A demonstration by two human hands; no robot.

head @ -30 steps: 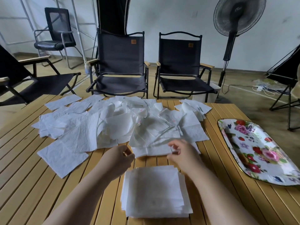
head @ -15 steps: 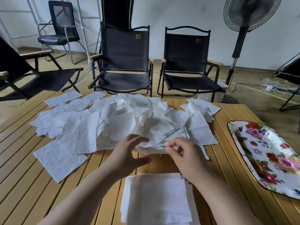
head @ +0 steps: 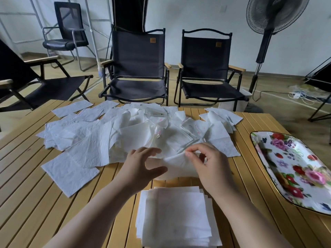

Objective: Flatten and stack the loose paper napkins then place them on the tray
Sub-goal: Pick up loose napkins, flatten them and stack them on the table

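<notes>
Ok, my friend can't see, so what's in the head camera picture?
A person's right hand pinches the edge of a crumpled paper napkin while the open left hand hovers beside it, beyond a neat napkin stack. Loose napkins cover the wooden table; a flowered tray lies at right.

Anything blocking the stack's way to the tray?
Nothing visible. Only bare table slats lie between the stack and the tray to its right. The person's own right forearm crosses over that gap while the right hand pinches a napkin; the pile lies farther back, out of the path.
</notes>
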